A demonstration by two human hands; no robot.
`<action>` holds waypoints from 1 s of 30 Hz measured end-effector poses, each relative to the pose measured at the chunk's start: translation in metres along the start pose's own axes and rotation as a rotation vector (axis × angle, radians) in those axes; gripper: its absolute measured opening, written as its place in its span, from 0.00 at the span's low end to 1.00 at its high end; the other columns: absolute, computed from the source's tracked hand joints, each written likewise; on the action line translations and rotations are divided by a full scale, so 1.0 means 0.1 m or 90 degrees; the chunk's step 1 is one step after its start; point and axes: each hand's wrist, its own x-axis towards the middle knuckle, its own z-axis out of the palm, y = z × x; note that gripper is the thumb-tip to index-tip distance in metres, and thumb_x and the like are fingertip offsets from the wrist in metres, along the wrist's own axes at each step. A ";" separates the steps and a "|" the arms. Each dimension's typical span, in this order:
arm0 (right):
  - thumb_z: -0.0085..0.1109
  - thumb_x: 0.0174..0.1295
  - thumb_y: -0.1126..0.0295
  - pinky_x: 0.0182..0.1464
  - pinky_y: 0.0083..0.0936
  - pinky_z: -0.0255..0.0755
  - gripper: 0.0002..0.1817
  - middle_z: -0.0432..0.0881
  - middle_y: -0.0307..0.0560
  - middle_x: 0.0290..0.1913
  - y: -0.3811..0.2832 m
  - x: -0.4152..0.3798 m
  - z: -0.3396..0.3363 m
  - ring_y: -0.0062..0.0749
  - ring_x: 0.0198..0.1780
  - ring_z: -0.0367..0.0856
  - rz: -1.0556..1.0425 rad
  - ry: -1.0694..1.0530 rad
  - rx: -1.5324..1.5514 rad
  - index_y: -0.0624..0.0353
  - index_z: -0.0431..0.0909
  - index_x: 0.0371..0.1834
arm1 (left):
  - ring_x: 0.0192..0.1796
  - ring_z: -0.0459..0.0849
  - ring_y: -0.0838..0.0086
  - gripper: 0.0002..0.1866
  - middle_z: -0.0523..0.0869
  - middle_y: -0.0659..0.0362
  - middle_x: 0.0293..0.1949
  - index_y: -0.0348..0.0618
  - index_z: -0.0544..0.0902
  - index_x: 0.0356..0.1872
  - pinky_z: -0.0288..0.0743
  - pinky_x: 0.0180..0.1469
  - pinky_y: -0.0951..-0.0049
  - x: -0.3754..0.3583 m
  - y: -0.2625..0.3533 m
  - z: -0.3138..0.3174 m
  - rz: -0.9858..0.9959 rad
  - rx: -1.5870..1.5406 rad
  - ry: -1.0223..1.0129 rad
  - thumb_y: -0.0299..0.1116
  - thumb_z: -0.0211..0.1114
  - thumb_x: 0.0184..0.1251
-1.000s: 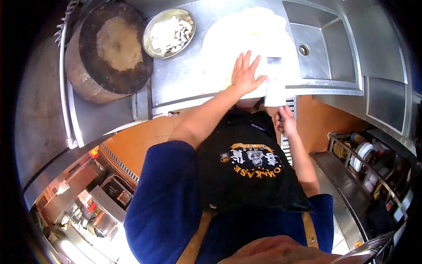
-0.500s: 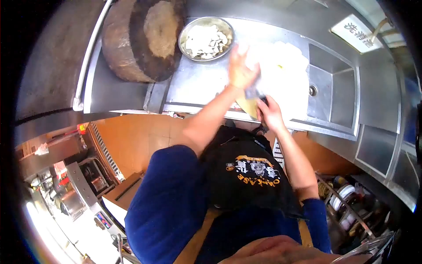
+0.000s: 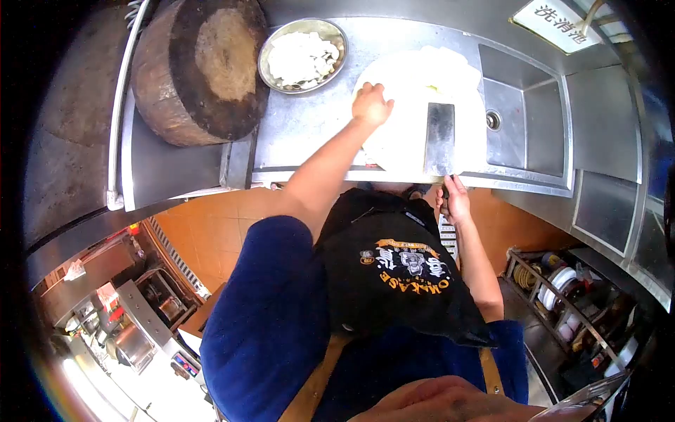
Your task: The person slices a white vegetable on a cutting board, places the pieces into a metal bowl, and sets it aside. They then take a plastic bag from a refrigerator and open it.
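Observation:
My right hand [image 3: 455, 199] grips the handle of a cleaver [image 3: 441, 137] at the counter's front edge. The cleaver's broad, dark grey blade points away from me over a white cutting board [image 3: 464, 119]. My left hand [image 3: 373, 104] is on the left part of the board, fingers curled and knuckles up. Whatever is under those fingers is hidden, and the board is washed out by glare. Beyond the left hand, a round metal bowl [image 3: 337, 67] holds many white cut pieces [image 3: 299, 60].
A thick round wooden chopping block [image 3: 172, 84] stands left of the bowl. To the right of the board is a metal sink [image 3: 506, 105] with a sign [image 3: 559, 24] above it. A rack with dishes [image 3: 562, 295] is low on the right.
My left hand has gone from spread fingers near the bowl to curled fingers on the board. The cleaver has swung from slanting toward my left hand to pointing straight away, nearer the right.

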 end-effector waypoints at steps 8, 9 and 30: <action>0.57 0.75 0.63 0.20 0.21 0.66 0.10 0.74 0.35 0.23 -0.10 0.19 0.68 0.21 0.18 0.70 -0.078 -0.090 -0.131 0.57 0.77 0.49 | 0.49 0.83 0.52 0.16 0.81 0.48 0.45 0.49 0.83 0.48 0.78 0.52 0.56 -0.01 0.33 0.13 -0.038 -0.090 0.025 0.45 0.69 0.64; 0.57 0.75 0.64 0.20 0.21 0.65 0.09 0.75 0.35 0.23 -0.18 0.19 0.76 0.21 0.18 0.70 -0.099 -0.102 -0.160 0.57 0.78 0.49 | 0.47 0.82 0.52 0.12 0.81 0.48 0.42 0.49 0.83 0.44 0.77 0.51 0.56 -0.01 0.31 0.05 -0.030 -0.154 0.088 0.41 0.68 0.63; 0.56 0.74 0.66 0.20 0.20 0.65 0.09 0.75 0.36 0.23 -0.51 -0.39 -0.92 0.21 0.19 0.72 -0.027 -0.071 -0.167 0.58 0.75 0.49 | 0.69 0.70 0.48 0.43 0.72 0.39 0.67 0.42 0.67 0.73 0.70 0.68 0.55 0.71 1.20 0.33 0.160 0.095 0.002 0.51 0.72 0.61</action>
